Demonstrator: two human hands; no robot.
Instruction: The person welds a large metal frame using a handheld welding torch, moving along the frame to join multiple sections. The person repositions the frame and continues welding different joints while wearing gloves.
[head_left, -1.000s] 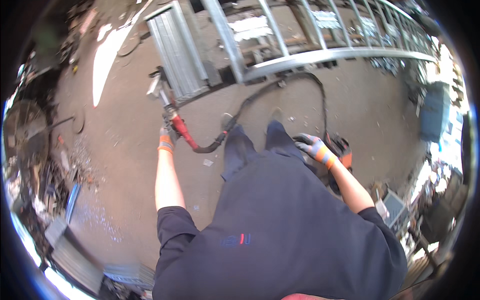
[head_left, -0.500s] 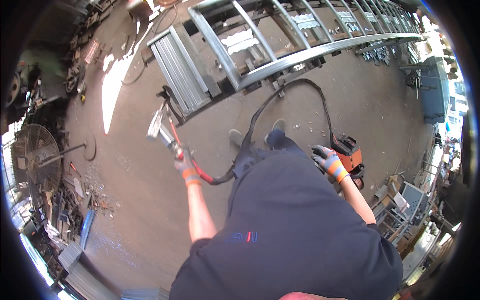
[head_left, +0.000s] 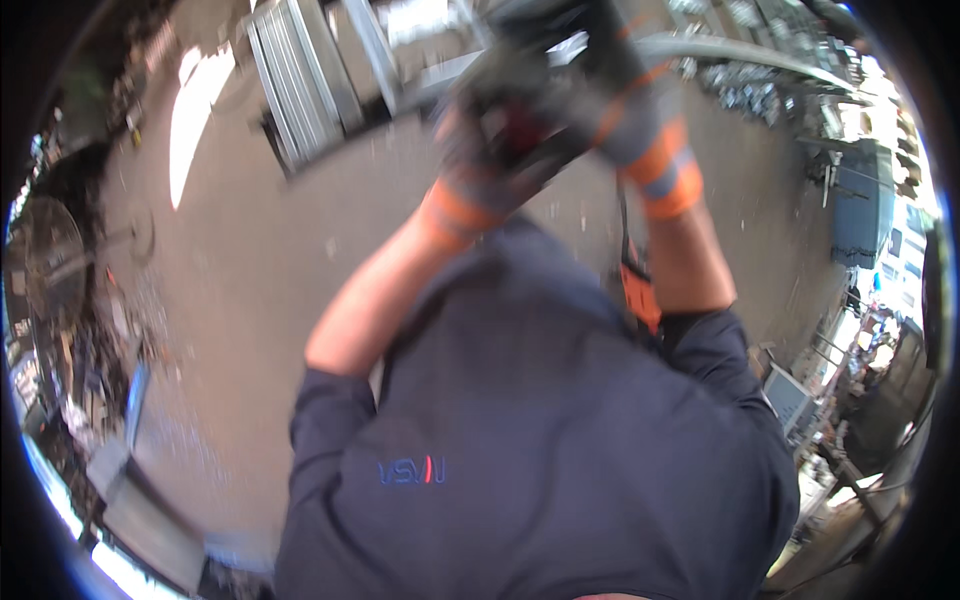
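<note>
1. A heap of scrap metal (head_left: 70, 340) lay along the left edge of the concrete floor (head_left: 250, 260), well apart from the person.
2. The left hand (head_left: 490, 140), in a grey glove with an orange cuff, was raised close to the camera and closed around a red-handled tool (head_left: 520, 130); the blur hid what kind of tool it was.
3. The right hand (head_left: 625, 90), gloved alike, was closed against the same tool beside the left, probably to steady it with a two-handed grip.
4. A long metal frame (head_left: 300, 80) lay on the floor beyond the hands.
5. An orange machine (head_left: 640, 290) stood below the right forearm, near the person's side.
</note>
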